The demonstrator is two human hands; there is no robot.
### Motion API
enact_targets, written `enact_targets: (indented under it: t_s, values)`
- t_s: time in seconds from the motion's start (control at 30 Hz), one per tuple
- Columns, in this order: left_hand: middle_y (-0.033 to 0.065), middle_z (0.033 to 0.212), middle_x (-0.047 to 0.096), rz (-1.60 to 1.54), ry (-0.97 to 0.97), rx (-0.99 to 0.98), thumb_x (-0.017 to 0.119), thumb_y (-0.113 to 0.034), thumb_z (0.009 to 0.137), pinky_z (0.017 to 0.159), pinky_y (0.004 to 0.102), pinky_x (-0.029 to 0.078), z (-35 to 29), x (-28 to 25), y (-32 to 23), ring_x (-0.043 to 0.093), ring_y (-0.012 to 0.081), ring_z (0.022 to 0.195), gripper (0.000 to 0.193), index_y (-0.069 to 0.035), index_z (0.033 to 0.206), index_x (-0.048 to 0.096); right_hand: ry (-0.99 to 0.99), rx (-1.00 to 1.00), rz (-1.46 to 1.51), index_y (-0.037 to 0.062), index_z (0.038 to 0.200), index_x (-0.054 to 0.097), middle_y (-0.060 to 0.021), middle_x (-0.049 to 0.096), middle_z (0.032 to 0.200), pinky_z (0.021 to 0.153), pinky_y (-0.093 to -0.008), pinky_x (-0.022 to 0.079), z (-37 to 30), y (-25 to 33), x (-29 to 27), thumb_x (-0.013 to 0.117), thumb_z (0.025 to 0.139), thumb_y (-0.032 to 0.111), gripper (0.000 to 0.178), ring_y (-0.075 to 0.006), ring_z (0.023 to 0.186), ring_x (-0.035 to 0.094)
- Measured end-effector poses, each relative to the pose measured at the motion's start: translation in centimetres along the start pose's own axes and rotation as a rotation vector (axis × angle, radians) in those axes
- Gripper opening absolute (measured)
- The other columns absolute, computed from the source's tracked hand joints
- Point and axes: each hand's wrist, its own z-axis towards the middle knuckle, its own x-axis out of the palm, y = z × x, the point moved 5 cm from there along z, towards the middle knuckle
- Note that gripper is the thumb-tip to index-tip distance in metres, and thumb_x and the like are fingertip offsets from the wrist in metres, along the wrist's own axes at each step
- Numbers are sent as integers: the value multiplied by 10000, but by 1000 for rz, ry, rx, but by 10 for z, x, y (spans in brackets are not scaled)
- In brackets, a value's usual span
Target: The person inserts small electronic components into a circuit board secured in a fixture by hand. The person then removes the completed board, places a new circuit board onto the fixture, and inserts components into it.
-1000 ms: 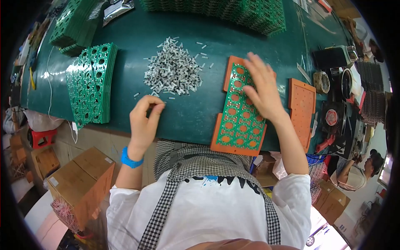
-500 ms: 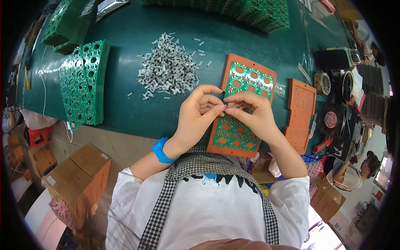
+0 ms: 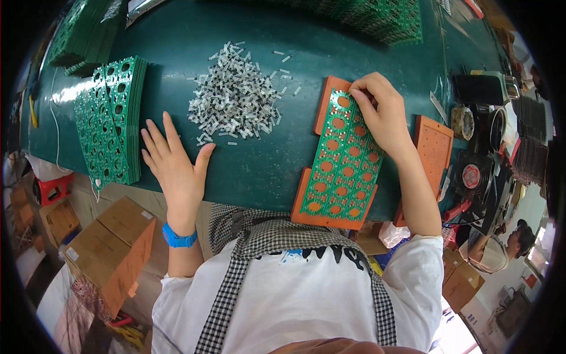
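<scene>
My right hand [image 3: 383, 115] pinches the far edge of a green circuit board panel [image 3: 333, 168] between thumb and fingers. The panel, full of oval holes, is over an orange fixture tray [image 3: 300, 197] at the table's near side; whether its far end is raised I cannot tell. My left hand [image 3: 177, 168], with a blue wristband, is empty, its fingers spread above the green table. It is between a stack of green circuit board panels [image 3: 112, 121] and a heap of small clear-and-dark parts [image 3: 233, 97].
A second orange tray [image 3: 433, 147] stands to the right, beside a roll of tape [image 3: 463, 122] and tools. More board stacks [image 3: 377, 20] line the far edge. Cardboard boxes [image 3: 112, 248] are on the floor at left. Another person [image 3: 501, 245] sits at far right.
My hands have come apart. The left moved left and spread its fingers; the right moved to the panel's far edge. The panel's near part is now uncovered.
</scene>
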Motion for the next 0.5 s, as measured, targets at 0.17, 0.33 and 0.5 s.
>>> enact_targets:
  t_s: [0.17, 0.33, 0.5]
  values:
    - [292, 1516, 177, -95, -4, 131, 604, -472, 873, 1120, 534, 193, 5, 6, -37, 184, 438, 1406, 864, -42, 1499, 193, 45, 11, 15, -4, 881, 600, -120, 571, 845, 695, -353, 471, 2, -3, 2, 586, 866, 43, 52, -296, 783, 585]
    - [327, 1510, 129, -225, -51, 211, 654, -465, 842, 1092, 557, 243, 28, 10, -73, 216, 480, 1377, 888, -76, 1504, 208, 33, -10, 13, 0, 881, 608, -113, 573, 842, 695, -351, 470, 3, 0, 3, 598, 864, 52, 55, -284, 783, 589]
    - [294, 1491, 191, -579, -44, 192, 734, -289, 812, 1083, 499, 293, 25, -7, -63, 278, 464, 1346, 785, -74, 1449, 327, 25, -21, 33, 6, 881, 612, -109, 575, 839, 693, -346, 471, 1, -2, 2, 604, 863, 55, 53, -279, 783, 591]
